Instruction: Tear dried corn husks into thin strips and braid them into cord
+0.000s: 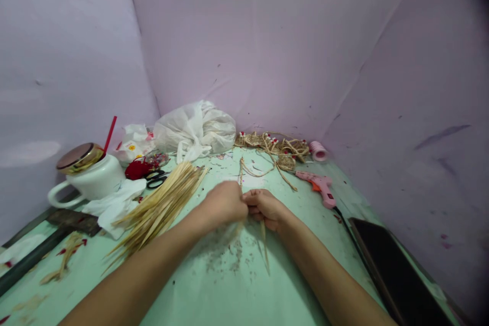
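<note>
My left hand and my right hand meet over the middle of the table, both with fingers closed. Between them runs a thin braided straw cord, its far end lying away from me. A loose pale straw strand hangs toward me from under my right hand. My left hand is slightly blurred, and the spot where the strands cross is hidden by the fingers. A bundle of flat dried straw strips lies to the left of my hands.
Left are a white mug with a lidded jar, black scissors, red yarn and a hammer. A plastic bag and braided cords lie behind. Right are a pink glue gun and phone-like black slab.
</note>
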{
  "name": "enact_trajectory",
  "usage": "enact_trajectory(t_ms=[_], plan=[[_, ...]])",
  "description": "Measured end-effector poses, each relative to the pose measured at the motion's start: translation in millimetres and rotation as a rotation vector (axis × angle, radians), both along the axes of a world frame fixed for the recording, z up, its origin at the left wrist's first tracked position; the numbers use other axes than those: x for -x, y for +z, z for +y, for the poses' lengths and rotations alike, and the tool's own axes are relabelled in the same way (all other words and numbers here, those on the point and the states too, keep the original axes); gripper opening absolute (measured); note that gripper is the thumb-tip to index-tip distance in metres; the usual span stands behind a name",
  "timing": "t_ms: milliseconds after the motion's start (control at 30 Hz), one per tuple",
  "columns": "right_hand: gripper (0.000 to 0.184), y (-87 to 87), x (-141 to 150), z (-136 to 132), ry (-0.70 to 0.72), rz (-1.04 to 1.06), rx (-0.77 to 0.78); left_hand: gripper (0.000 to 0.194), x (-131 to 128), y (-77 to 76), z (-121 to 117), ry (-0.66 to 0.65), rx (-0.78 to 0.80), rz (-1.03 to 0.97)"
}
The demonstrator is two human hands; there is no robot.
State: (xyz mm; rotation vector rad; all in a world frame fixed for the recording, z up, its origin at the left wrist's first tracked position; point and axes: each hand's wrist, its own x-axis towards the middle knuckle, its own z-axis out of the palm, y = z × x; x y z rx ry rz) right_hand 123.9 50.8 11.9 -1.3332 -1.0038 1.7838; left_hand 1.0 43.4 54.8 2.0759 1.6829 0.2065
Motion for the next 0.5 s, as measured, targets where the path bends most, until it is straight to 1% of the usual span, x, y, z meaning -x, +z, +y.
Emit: enact_trajectory(t_ms=[67, 133, 200, 233, 267, 300, 367, 433, 500], plan=[[0.012, -0.4, -4, 1, 0.037, -0.026, -0.011, 0.020, 8, -1.3, 14, 0.131, 0.018, -0.160], [0.012, -2.1, -8, 1, 0.080, -0.031, -0.032, 0.019, 13, -7.5, 25, 0.203, 0.260, -0.401], [0.013, -5.3, -11, 1, 0.109, -0.016, -0.064, 0.015, 14, -17.2, 31, 0.189, 0.547, -0.591], [0.012, -7.3, -11, 1, 0.117, -0.018, -0.082, 0.013, 13, -22.1, 32, 0.176, 0.652, -0.658], [0.010, -9.6, -12, 1, 0.122, -0.034, -0.103, 0.012, 12, -26.1, 32, 0.167, 0.715, -0.701], [0.007, -11.9, -12, 0, 0.122, -0.070, -0.130, 0.012, 10, -29.1, 30, 0.167, 0.725, -0.717], [0.002, -16.2, -11, -1, 0.112, -0.200, -0.217, 0.012, 6, -30.9, 26, 0.185, 0.642, -0.661], [0.003, -18.9, -9, -4, 0.088, -0.398, -0.333, 0.016, 3, -28.8, 20, 0.189, 0.506, -0.507], [0.004, -18.6, -6, -9, 0.050, -0.633, -0.445, 0.018, 0, -26.6, 14, 0.164, 0.396, -0.369]])
